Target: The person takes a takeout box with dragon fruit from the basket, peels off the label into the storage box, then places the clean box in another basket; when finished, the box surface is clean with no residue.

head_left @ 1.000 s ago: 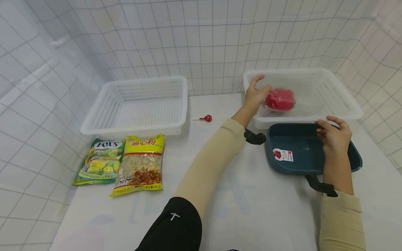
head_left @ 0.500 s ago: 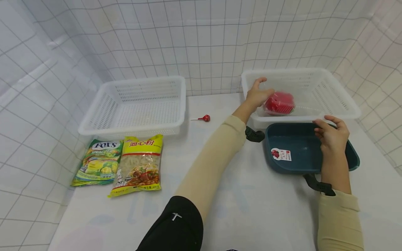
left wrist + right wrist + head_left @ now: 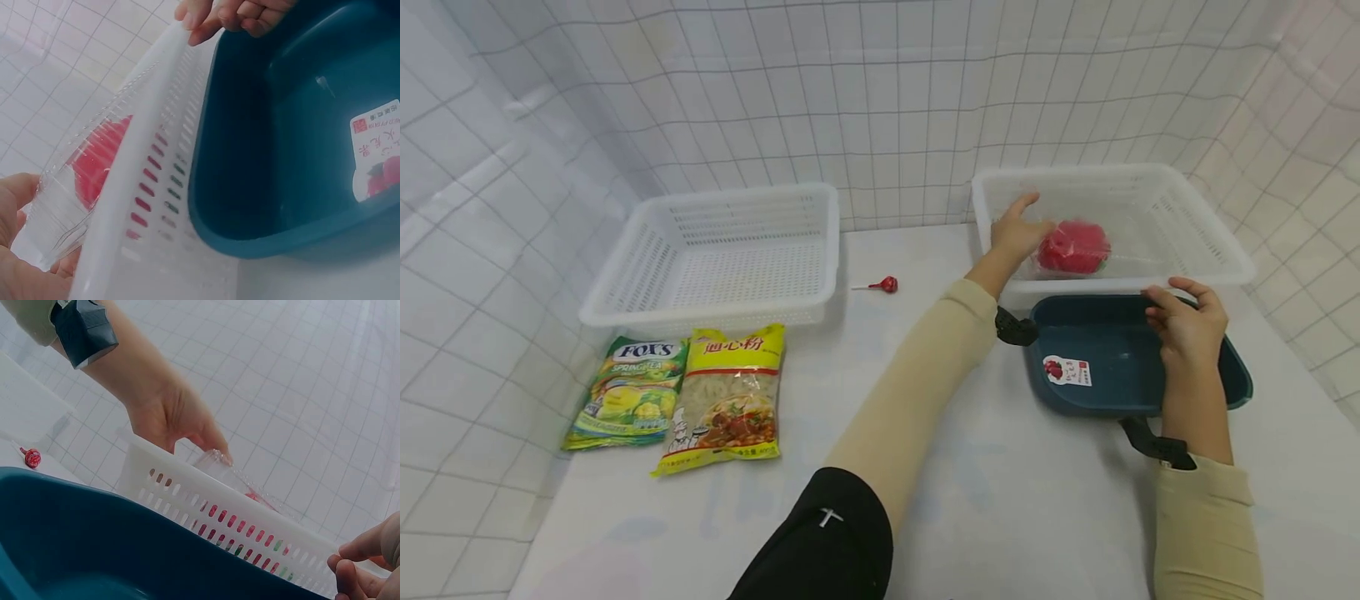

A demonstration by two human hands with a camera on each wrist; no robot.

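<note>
My left hand (image 3: 1017,237) reaches into the right white basket (image 3: 1172,221) and grips a clear plastic box (image 3: 59,209) there. Inside the box lies a bright red, fruit-like thing (image 3: 1077,247) with a trace of green. The thumb is at one side of the box, with fingers partly hidden under it. My right hand (image 3: 1193,333) is above a dark blue basin (image 3: 1097,406); its thumb and index finger (image 3: 353,550) pinch the basket's front rim. A white label (image 3: 1067,372) with red fruit on it is in the basin.
Another white basket (image 3: 760,267) stands at the back left. In front of it lie a green Fox's candy bag (image 3: 632,392) and a yellow bag of noodles (image 3: 722,400). A red lollipop (image 3: 887,285) lies between the baskets. A gridded curtain (image 3: 895,108) surrounds the white table.
My left hand has sunk a little deeper into the right basket, and the plastic box has shifted slightly down and right with it. The right hand stays at the rim.
</note>
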